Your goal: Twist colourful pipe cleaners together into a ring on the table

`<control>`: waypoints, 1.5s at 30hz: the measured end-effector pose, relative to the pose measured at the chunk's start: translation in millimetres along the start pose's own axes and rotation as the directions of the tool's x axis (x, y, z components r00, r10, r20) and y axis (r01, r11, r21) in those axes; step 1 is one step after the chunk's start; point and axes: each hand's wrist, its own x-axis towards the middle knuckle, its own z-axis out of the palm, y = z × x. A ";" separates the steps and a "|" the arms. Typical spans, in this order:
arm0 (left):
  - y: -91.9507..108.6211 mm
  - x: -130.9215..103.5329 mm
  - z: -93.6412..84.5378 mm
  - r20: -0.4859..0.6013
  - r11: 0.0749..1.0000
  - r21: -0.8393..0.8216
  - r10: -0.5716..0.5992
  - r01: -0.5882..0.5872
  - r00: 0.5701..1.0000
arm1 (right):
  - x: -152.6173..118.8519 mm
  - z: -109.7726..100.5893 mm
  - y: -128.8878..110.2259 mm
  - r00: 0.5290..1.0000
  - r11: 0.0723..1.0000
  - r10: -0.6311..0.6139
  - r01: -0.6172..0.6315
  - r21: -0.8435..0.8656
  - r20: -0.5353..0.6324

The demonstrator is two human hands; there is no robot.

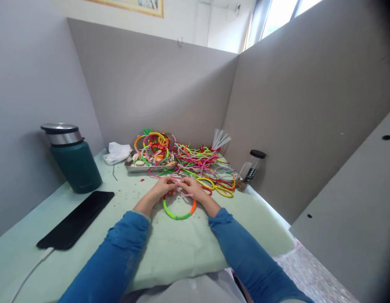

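Note:
My left hand (164, 188) and my right hand (192, 187) meet over the table, fingers pinched together on a pink pipe cleaner (179, 188). Its loose end sticks out below my right fingers. Under both hands hangs or lies a ring wrapped in pipe cleaners (180, 217), green at the bottom, orange on the right, with a bit of red at the left. My fingers hide the ring's top, so how the pink piece joins it cannot be made out. Just beyond the hands lies a heap of colourful pipe cleaners (198, 158).
A metal tray (150, 168) of shells carries several finished-looking colourful rings (155, 147). To the left stand a teal bottle (76, 166), a black phone (76, 221) on a cable and a white tissue pack (117, 152). Yellow loops (225, 191) and a clear bottle (252, 168) are at right. Grey panels enclose the table.

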 end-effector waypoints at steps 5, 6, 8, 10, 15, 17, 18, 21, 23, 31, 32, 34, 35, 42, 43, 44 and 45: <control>1.4 -0.8 1.3 -0.029 0.997 0.073 0.015 -0.013 0.999 | -1.7 0.9 -3.9 1.000 1.000 0.002 -0.002 -0.019 -0.009; 0.9 -0.3 1.3 -0.034 0.996 0.089 0.022 -0.019 0.999 | -2.0 1.0 -5.2 1.000 1.000 0.000 0.000 -0.022 -0.013; -1.0 1.6 1.3 -0.051 0.993 0.117 0.036 -0.030 0.998 | -2.6 1.4 -7.5 1.000 1.000 0.000 0.000 -0.017 -0.019; -3.2 4.0 1.4 -0.069 0.990 0.139 0.048 -0.038 0.996 | -2.9 1.7 -9.1 1.000 1.000 0.003 -0.003 -0.016 -0.021; -5.0 6.9 3.0 -0.129 0.989 0.143 0.067 -0.048 0.989 | -2.2 2.8 -7.7 1.000 1.000 0.020 -0.020 0.014 -0.014; -5.1 6.6 2.7 -0.154 0.988 0.144 0.070 -0.048 0.986 | -1.5 3.2 -5.1 0.999 0.998 0.039 -0.039 0.041 -0.006; -5.4 6.5 2.1 -0.166 0.988 0.153 0.065 -0.040 0.984 | -1.0 3.3 -3.6 0.999 0.998 0.044 -0.044 0.049 -0.005; -7.7 6.9 -0.5 -0.181 0.982 0.186 0.027 0.007 0.983 | 0.2 3.0 -0.3 0.999 0.998 0.035 -0.034 0.048 -0.015; -9.0 7.3 -2.0 -0.167 0.982 0.185 0.006 0.025 0.986 | 0.5 2.5 0.2 0.999 0.999 0.022 -0.022 0.036 -0.024; -0.5 2.9 1.4 -0.153 0.998 0.049 -0.028 0.036 0.988 | -1.1 0.4 -7.0 0.999 1.000 -0.004 0.004 -0.030 -0.032; 0.5 2.2 1.9 -0.156 0.999 0.030 -0.029 0.034 0.987 | -1.3 0.2 -7.9 0.999 0.999 -0.009 0.008 -0.037 -0.036; 1.5 1.3 2.2 -0.155 1.000 0.004 -0.022 0.023 0.988 | -1.5 -0.1 -8.9 0.999 0.999 -0.015 0.013 -0.038 -0.040; 1.6 1.1 2.1 -0.155 1.000 -0.005 -0.018 0.017 0.988 | -1.5 -0.1 -9.0 0.999 0.999 -0.016 0.015 -0.035 -0.039; 1.4 1.4 0.0 -0.134 0.992 -0.125 -0.027 0.010 0.991 | -1.3 -0.2 -5.5 0.999 0.999 -0.017 0.015 -0.045 -0.038; 1.3 1.5 -0.5 -0.129 0.990 -0.142 -0.025 0.007 0.991 | -1.3 0.0 -5.4 0.999 0.999 -0.017 0.015 -0.048 -0.042; 1.2 1.6 -0.9 -0.125 0.988 -0.155 -0.025 0.005 0.992 | -1.4 0.2 -5.5 0.999 0.999 -0.018 0.015 -0.050 -0.047; 1.0 1.6 -1.2 -0.123 0.987 -0.163 -0.025 0.005 0.992 | -1.6 0.3 -5.7 0.999 0.998 -0.019 0.017 -0.052 -0.050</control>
